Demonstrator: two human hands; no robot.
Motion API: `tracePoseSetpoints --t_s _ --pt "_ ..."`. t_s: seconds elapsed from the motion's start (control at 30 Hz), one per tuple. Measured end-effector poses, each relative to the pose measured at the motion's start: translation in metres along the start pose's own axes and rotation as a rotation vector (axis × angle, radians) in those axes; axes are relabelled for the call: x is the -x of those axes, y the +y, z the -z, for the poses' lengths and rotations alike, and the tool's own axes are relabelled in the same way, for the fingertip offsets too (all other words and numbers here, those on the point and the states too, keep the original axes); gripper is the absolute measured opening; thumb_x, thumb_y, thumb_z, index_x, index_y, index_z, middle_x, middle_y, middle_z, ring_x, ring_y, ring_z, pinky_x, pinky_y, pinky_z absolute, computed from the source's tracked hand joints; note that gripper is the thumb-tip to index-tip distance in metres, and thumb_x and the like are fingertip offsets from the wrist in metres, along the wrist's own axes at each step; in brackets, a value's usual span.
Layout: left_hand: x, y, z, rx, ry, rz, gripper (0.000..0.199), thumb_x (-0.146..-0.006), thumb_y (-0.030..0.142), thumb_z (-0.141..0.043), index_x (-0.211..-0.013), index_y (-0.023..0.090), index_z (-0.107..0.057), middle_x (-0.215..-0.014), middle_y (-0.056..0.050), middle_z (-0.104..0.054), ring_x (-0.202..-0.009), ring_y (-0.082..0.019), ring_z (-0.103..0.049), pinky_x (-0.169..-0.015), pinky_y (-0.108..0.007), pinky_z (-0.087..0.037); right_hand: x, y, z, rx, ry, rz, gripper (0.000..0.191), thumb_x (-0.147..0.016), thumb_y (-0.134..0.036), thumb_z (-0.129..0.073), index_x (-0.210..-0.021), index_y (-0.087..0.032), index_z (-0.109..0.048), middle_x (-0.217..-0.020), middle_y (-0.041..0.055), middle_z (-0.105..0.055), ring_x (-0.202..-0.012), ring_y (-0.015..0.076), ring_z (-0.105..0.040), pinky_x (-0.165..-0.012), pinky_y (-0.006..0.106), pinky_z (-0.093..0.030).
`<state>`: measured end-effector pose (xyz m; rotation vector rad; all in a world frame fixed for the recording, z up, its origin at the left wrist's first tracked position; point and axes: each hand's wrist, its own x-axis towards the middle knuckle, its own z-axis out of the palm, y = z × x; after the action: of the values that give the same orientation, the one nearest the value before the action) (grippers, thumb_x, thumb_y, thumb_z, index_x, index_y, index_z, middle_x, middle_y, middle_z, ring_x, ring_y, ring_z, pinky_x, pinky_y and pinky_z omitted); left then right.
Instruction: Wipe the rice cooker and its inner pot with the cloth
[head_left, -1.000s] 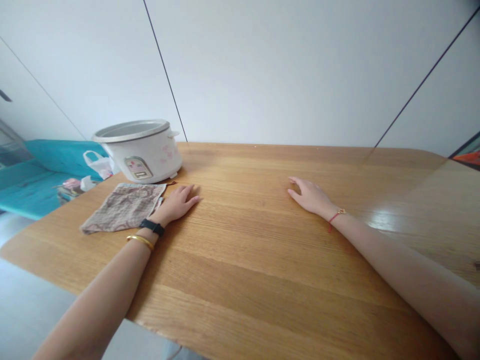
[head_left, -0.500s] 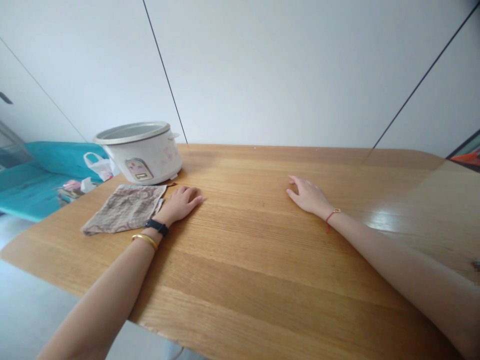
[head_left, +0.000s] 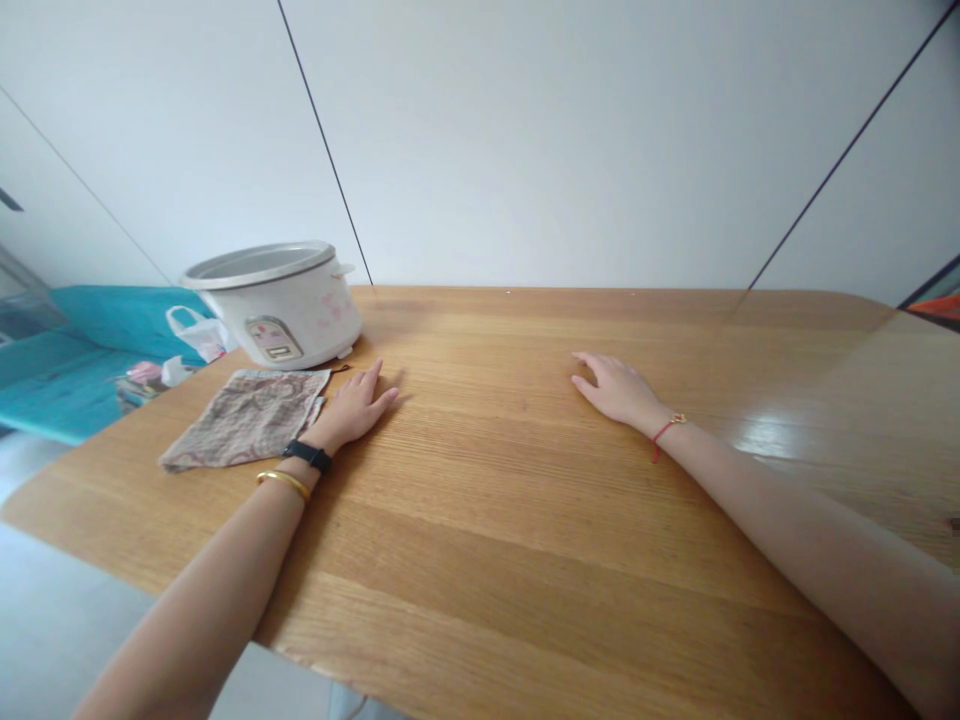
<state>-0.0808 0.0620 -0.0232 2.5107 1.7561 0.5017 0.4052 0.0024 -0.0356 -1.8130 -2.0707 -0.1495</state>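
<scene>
My left hand [head_left: 355, 408] is at the right edge of a folded brown checked cloth [head_left: 244, 420], fingers apart and holding nothing. Behind the cloth stands a white rice cooker [head_left: 289, 315] without a lid, a control panel on its front and pink flowers on its side. Its inside is mostly hidden by the rim. Farther right, my right hand [head_left: 616, 388] rests on the wooden table [head_left: 480, 480], thumb apart from the fingers, with nothing in it.
A pale panelled wall [head_left: 540, 140] runs along the table's back edge. Left of the table is a turquoise sofa [head_left: 82, 330] with a white plastic bag [head_left: 196, 333] near it. Something orange [head_left: 937, 308] shows at the far right.
My left hand's fingers have straightened and spread, now pointing more forward. My right hand has barely moved. The cooker and the cloth are where they were.
</scene>
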Motion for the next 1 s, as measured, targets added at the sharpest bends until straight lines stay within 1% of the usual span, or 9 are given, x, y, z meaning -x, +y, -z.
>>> tracePoseSetpoints --t_s 0.1,0.17,0.27,0.43,0.5,0.6,0.77,0.87,1.0 --pt "0.0003 0.0018 0.0052 -0.018 -0.061 -0.028 0.072 -0.100 0.061 -0.031 -0.140 0.011 -0.062 -0.142 -0.020 -0.060 -0.137 -0.034 -0.053 -0.121 -0.049 -0.036 -0.0030 0.0031 0.0000 0.002 -0.037 0.006 0.051 -0.104 -0.036 -0.051 -0.150 -0.016 -0.053 -0.146 0.0143 -0.058 -0.132 0.0344 -0.056 -0.114 0.054 -0.046" --pt "0.0004 0.0026 0.0075 -0.013 -0.076 -0.044 0.071 -0.100 0.061 -0.028 -0.136 0.012 -0.065 -0.141 -0.020 -0.060 -0.135 -0.033 -0.054 -0.121 -0.049 -0.037 -0.0047 0.0062 -0.0008 -0.015 -0.066 0.024 0.054 -0.103 -0.038 -0.053 -0.152 -0.016 -0.051 -0.150 0.0139 -0.054 -0.136 0.0335 -0.053 -0.117 0.053 -0.044" --pt "0.0005 0.0020 0.0070 -0.010 -0.069 -0.040 0.073 -0.100 0.061 -0.028 -0.143 0.011 -0.060 -0.143 -0.020 -0.059 -0.137 -0.034 -0.053 -0.121 -0.048 -0.037 -0.0037 0.0086 -0.0027 -0.037 -0.064 0.035 0.055 -0.103 -0.043 -0.054 -0.151 -0.016 -0.052 -0.151 0.0145 -0.053 -0.138 0.0341 -0.052 -0.118 0.054 -0.043" --pt "0.0008 -0.0013 0.0025 0.008 -0.027 -0.006 0.084 -0.099 0.058 -0.033 -0.165 0.007 -0.025 -0.157 -0.023 -0.049 -0.145 -0.036 -0.047 -0.122 -0.051 -0.033 0.0023 0.0051 -0.0034 -0.078 0.014 -0.013 0.063 -0.101 -0.044 -0.057 -0.157 -0.018 -0.044 -0.140 0.0158 -0.062 -0.129 0.0360 -0.059 -0.112 0.056 -0.048" --pt "0.0012 -0.0021 0.0020 0.014 -0.033 -0.012 0.084 -0.099 0.056 -0.032 -0.166 0.007 -0.019 -0.159 -0.023 -0.047 -0.146 -0.036 -0.047 -0.122 -0.051 -0.033 0.0029 0.0039 -0.0024 -0.090 0.007 -0.001 0.059 -0.102 -0.043 -0.057 -0.154 -0.018 -0.047 -0.138 0.0150 -0.063 -0.128 0.0351 -0.060 -0.111 0.055 -0.048" --pt "0.0013 -0.0025 0.0029 -0.006 -0.048 -0.012 0.081 -0.099 0.055 -0.031 -0.165 0.009 -0.024 -0.156 -0.022 -0.049 -0.145 -0.035 -0.047 -0.121 -0.050 -0.034 0.0025 0.0033 -0.0010 -0.059 -0.034 0.049 0.045 -0.104 -0.042 -0.053 -0.142 -0.019 -0.060 -0.141 0.0144 -0.061 -0.131 0.0349 -0.058 -0.114 0.055 -0.046" --pt "0.0002 -0.0012 0.0061 -0.063 -0.122 -0.041 0.070 -0.098 0.056 -0.033 -0.146 0.012 -0.057 -0.147 -0.019 -0.056 -0.139 -0.033 -0.051 -0.121 -0.047 -0.036 0.0036 0.0019 -0.0011 -0.074 0.002 -0.005 0.064 -0.102 -0.042 -0.057 -0.159 -0.016 -0.043 -0.143 0.0164 -0.059 -0.132 0.0356 -0.057 -0.114 0.055 -0.047" --pt "0.0007 0.0007 0.0065 -0.075 -0.111 -0.015 0.073 -0.097 0.057 -0.036 -0.152 0.011 -0.050 -0.149 -0.020 -0.054 -0.140 -0.035 -0.051 -0.121 -0.048 -0.036 0.0039 0.0026 -0.0018 -0.079 0.017 -0.001 0.064 -0.102 -0.042 -0.056 -0.159 -0.017 -0.042 -0.142 0.0156 -0.060 -0.131 0.0353 -0.058 -0.112 0.055 -0.048" --pt "0.0020 0.0013 0.0040 -0.065 -0.088 0.034 0.083 -0.096 0.057 -0.038 -0.162 0.008 -0.033 -0.154 -0.024 -0.050 -0.143 -0.039 -0.048 -0.119 -0.053 -0.037 0.0021 0.0072 -0.0024 -0.053 -0.022 0.082 0.041 -0.104 -0.042 -0.050 -0.136 -0.020 -0.064 -0.139 0.0120 -0.063 -0.129 0.0324 -0.059 -0.114 0.053 -0.047"
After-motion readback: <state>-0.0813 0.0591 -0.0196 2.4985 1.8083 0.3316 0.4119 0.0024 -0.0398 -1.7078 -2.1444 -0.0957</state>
